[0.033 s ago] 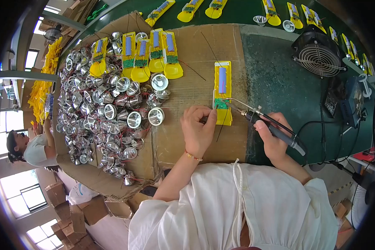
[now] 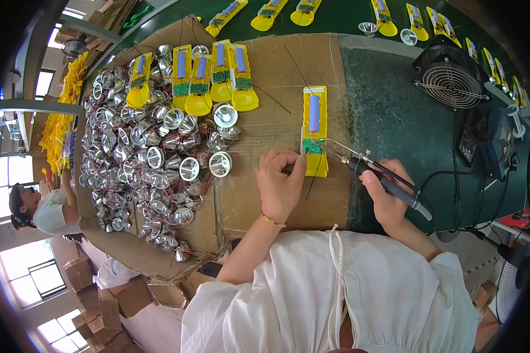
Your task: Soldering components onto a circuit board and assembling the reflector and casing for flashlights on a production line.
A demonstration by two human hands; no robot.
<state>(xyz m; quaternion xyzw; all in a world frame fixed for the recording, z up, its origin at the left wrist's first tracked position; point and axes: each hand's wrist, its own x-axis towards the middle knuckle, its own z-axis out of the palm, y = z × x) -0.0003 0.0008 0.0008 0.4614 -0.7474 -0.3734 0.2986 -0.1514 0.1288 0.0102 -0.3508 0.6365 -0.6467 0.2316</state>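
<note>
A yellow plastic casing (image 2: 319, 166) lies upright in front of me, holding a purple cylindrical battery (image 2: 314, 113) and a green circuit board (image 2: 311, 146). My left hand (image 2: 280, 179) is closed at the casing's left edge, thumb and forefinger pinched beside the board; what lies between the fingertips is hidden. Gripped in my right hand (image 2: 387, 197) is a soldering iron (image 2: 388, 185) with a thin metal feed tube (image 2: 344, 145). Its tip and the tube's end meet the board's right side. Thin black wires (image 2: 310, 187) stick out from the casing.
Many silver reflector cups (image 2: 155, 157) fill a cardboard tray at left, with several assembled yellow casings (image 2: 241, 97) on top. More casings (image 2: 385, 23) line the back. A black fan (image 2: 450, 79) stands at right. A co-worker (image 2: 53, 209) is at far left.
</note>
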